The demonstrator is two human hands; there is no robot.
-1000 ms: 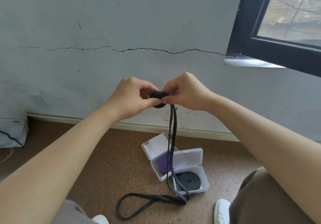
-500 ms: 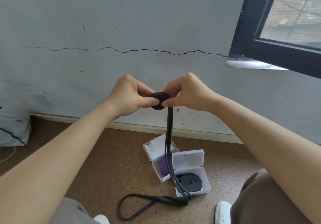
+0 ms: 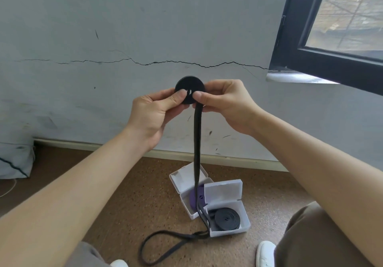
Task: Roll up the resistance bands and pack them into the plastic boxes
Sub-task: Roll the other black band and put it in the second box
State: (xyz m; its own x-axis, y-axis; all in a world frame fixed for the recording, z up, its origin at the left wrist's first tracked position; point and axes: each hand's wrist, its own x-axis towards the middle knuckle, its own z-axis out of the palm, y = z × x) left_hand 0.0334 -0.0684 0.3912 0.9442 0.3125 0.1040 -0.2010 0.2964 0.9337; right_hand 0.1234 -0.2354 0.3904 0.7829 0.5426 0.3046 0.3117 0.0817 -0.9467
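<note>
I hold a black resistance band point(image 3: 189, 86) partly wound into a flat coil at chest height. My left hand point(image 3: 154, 111) pinches the coil from the left and my right hand point(image 3: 226, 103) from the right. The unrolled tail point(image 3: 197, 142) hangs straight down and ends in a loop on the floor point(image 3: 163, 246). Below stand two open white plastic boxes. The far box point(image 3: 182, 178) holds a purple rolled band point(image 3: 195, 199). The near box point(image 3: 228, 232) holds a black rolled band point(image 3: 227, 218).
Brown cork-like floor point(image 3: 134, 204) meets a cracked grey wall point(image 3: 145, 39) with a pale skirting. A dark window frame point(image 3: 310, 59) is at upper right. A grey bag point(image 3: 14, 159) lies at left. My knees and white shoes point(image 3: 266, 252) flank the boxes.
The coil has grown larger and now faces me flat. My hands have turned it, and less tail lies on the floor.
</note>
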